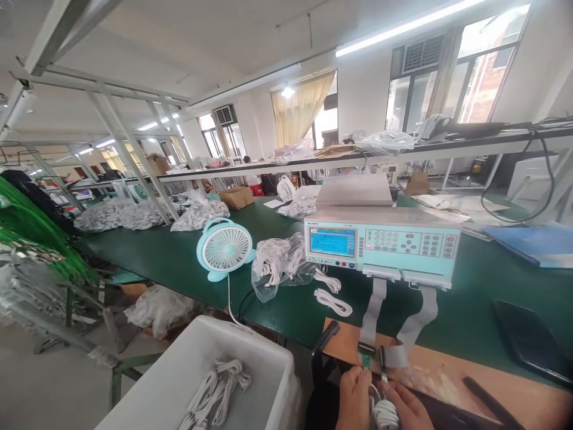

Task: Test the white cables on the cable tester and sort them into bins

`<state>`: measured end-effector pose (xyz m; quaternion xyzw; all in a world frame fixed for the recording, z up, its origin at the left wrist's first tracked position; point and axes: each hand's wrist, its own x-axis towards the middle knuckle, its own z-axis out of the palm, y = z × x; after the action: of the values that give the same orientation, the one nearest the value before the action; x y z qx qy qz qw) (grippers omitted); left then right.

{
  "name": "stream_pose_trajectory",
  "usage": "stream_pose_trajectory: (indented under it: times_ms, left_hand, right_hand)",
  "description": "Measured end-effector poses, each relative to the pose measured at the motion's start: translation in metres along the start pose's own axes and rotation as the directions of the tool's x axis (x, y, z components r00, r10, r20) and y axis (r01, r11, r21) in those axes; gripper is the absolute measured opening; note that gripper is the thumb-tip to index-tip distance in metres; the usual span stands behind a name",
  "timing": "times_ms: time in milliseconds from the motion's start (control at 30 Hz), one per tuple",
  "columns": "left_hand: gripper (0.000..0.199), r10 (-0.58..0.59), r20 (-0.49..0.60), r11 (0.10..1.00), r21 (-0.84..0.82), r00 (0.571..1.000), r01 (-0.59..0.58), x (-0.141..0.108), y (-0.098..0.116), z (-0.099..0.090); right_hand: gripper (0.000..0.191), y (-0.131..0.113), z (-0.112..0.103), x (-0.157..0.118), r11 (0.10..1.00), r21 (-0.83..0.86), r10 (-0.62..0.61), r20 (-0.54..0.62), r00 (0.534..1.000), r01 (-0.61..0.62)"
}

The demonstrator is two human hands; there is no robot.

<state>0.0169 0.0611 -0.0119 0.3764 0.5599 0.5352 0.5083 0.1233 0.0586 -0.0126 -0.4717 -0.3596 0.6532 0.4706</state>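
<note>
At the bottom of the head view, a coiled white cable [385, 413] is between my two hands. My left hand [353, 395] is closed in a pinch just below a small green circuit board [366, 361], with a loop of the cable beside it. The fingertips hide the cable end there. My right hand [405, 407] is closed around the coil's upper part, near a white plug [384, 378] at a black connector. Two grey ribbon cables [375, 307] run from these connectors up to a light-blue tester [380, 243] with a lit screen.
Coiled white cables [333, 303] and a plastic bag of cables [273, 272] lie left of the tester. A light-blue fan [226, 248] stands farther left. A white bin [250, 340] with cables is below. At right are a black phone-like slab [530, 337] and a blue folder [532, 242].
</note>
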Motion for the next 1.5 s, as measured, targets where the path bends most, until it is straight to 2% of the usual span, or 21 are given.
stream_pose_trajectory:
  times_ms: [100,167,267,333,400,467,500,533,600,667,767,833,900,933,1000,1067,1133,1200,1300,1400,1500]
  left_hand:
    - [0.038,-0.035,-0.023,0.998,-0.043,0.999,0.035,-0.009,-0.003,0.003]
    - [0.033,-0.119,0.016,0.980,-0.157,0.993,0.120,-0.020,-0.006,0.004]
    - [0.034,-0.300,0.141,0.874,-0.355,0.943,0.331,-0.035,-0.009,0.000]
    - [0.037,-0.363,0.184,0.796,-0.449,0.913,0.407,-0.041,-0.010,-0.005]
    - [0.036,-0.381,0.184,0.750,-0.511,0.906,0.420,-0.044,-0.010,-0.008]
    - [0.031,-0.379,0.184,0.737,-0.533,0.907,0.416,-0.046,-0.010,-0.008]
    - [0.029,-0.371,0.189,0.734,-0.540,0.909,0.412,-0.046,-0.010,-0.006]
    - [0.027,-0.362,0.194,0.729,-0.550,0.912,0.407,-0.045,-0.010,-0.004]
    - [0.025,-0.359,0.199,0.704,-0.583,0.912,0.405,-0.043,-0.008,0.002]
    - [0.025,-0.407,0.204,0.648,-0.623,0.890,0.439,-0.039,-0.005,0.006]
    - [0.028,-0.521,0.177,0.585,-0.639,0.835,0.500,-0.036,-0.004,0.008]
    - [0.032,-0.517,0.095,0.668,-0.577,0.851,0.470,-0.038,-0.003,0.006]
    - [0.032,-0.364,-0.023,0.867,-0.374,0.931,0.330,-0.045,-0.002,0.001]
    - [0.032,-0.235,-0.060,0.952,-0.218,0.970,0.217,-0.050,-0.001,-0.002]
    - [0.029,0.009,-0.014,0.996,0.083,1.000,-0.008,-0.062,0.004,-0.010]
    - [0.024,0.102,0.182,0.965,0.222,0.978,-0.142,-0.073,0.009,-0.016]
    - [0.023,0.105,0.382,0.949,0.237,0.918,-0.207,-0.080,0.014,-0.021]
    - [0.023,0.115,0.443,0.943,0.231,0.889,-0.238,-0.083,0.017,-0.024]
    - [0.015,0.130,0.350,0.944,0.243,0.928,-0.224,-0.081,0.015,-0.025]
    - [0.009,0.081,0.296,0.957,0.244,0.952,-0.157,-0.074,0.009,-0.023]
    - [0.014,0.006,0.254,0.982,0.183,0.967,-0.054,-0.062,0.004,-0.019]
  right_hand:
    - [0.040,0.004,0.006,-0.011,1.000,-0.012,-0.014,-0.015,1.000,0.014]
    - [0.039,-0.001,-0.001,-0.023,0.998,-0.056,-0.019,-0.033,0.999,0.017]
    - [0.035,-0.021,-0.043,-0.039,0.962,-0.273,-0.027,-0.056,0.998,0.011]
    - [0.033,-0.034,-0.085,-0.050,0.824,-0.566,-0.055,-0.030,0.998,0.028]
    - [0.028,-0.042,-0.121,-0.061,0.539,-0.842,-0.152,-0.081,0.985,0.014]
    - [0.024,-0.041,-0.135,-0.072,0.326,-0.945,-0.284,-0.067,0.956,0.031]
    - [0.023,-0.037,-0.131,-0.078,0.300,-0.951,-0.305,-0.022,0.952,0.074]
    - [0.022,-0.033,-0.122,-0.083,0.327,-0.934,-0.284,0.050,0.958,0.145]
    - [0.017,-0.025,-0.093,-0.092,0.504,-0.825,-0.119,0.227,0.967,0.256]
    - [0.022,-0.020,-0.063,-0.096,0.692,-0.677,0.006,0.353,0.936,0.250]
    - [0.024,-0.018,-0.038,-0.098,0.823,-0.537,0.062,0.414,0.908,0.188]
    - [0.021,-0.016,-0.033,-0.096,0.888,-0.445,0.074,0.391,0.917,0.118]
    - [0.021,-0.012,-0.033,-0.092,0.953,-0.301,0.087,0.338,0.937,0.020]
    - [0.023,-0.010,-0.034,-0.089,0.972,-0.232,0.094,0.303,0.948,-0.022]
    - [0.028,-0.005,-0.035,-0.084,0.986,-0.143,0.114,0.224,0.968,-0.083]
    - [0.031,0.000,-0.037,-0.081,0.987,-0.080,0.153,0.172,0.973,-0.141]
    - [0.031,0.004,-0.039,-0.079,0.981,-0.003,0.193,0.167,0.967,-0.196]
    - [0.031,0.005,-0.041,-0.080,0.973,0.049,0.213,0.194,0.958,-0.226]
    - [0.034,0.006,-0.043,-0.079,0.979,0.002,0.195,0.248,0.949,-0.202]
    - [0.029,0.007,-0.042,-0.072,0.981,-0.189,0.074,0.231,0.970,-0.030]
    - [0.026,0.006,-0.039,-0.058,0.896,-0.406,-0.122,0.166,0.978,0.181]
